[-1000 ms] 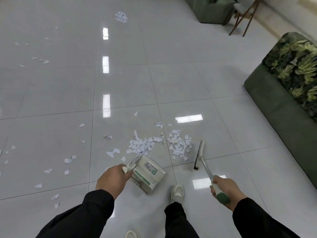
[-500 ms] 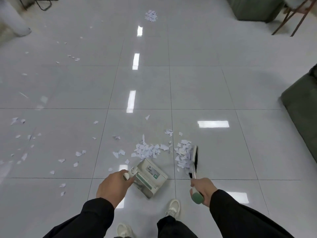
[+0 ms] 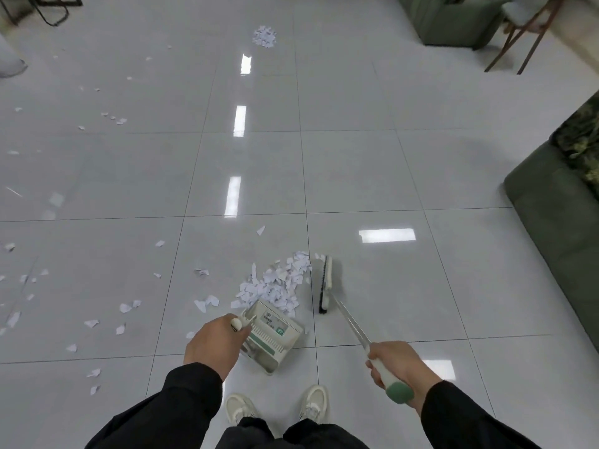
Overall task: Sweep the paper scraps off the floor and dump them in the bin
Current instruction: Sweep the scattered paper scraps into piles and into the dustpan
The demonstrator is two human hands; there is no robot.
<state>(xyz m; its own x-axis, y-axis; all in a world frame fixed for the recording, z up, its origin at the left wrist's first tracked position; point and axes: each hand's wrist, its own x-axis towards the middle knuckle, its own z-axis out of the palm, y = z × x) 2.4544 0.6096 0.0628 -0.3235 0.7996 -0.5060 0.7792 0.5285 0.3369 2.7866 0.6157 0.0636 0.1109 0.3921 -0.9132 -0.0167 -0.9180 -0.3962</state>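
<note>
white paper scraps (image 3: 277, 283) lie beyond left hand (image 3: 214, 343).

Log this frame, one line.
phase: sweeping | left hand: holds dustpan | right hand: holds broom | scrap pile: at dustpan mouth

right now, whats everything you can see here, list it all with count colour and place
paper scraps, main pile: many, white, floor between dustpan and broom head
paper scraps, far pile: one small heap, white, top centre
loose scraps: many, white, scattered over left floor
dustpan: one, pale grey with green trim, on floor before the feet
broom: one, black bristles, metal shaft, green-tipped handle, right of main pile
sofa: one, dark green, right edge
ottoman: one, green, top right
wooden stand legs: brown, top right
shoes: two, white, bottom centre
left hand: grips dustpan handle
right hand: grips broom handle
</note>
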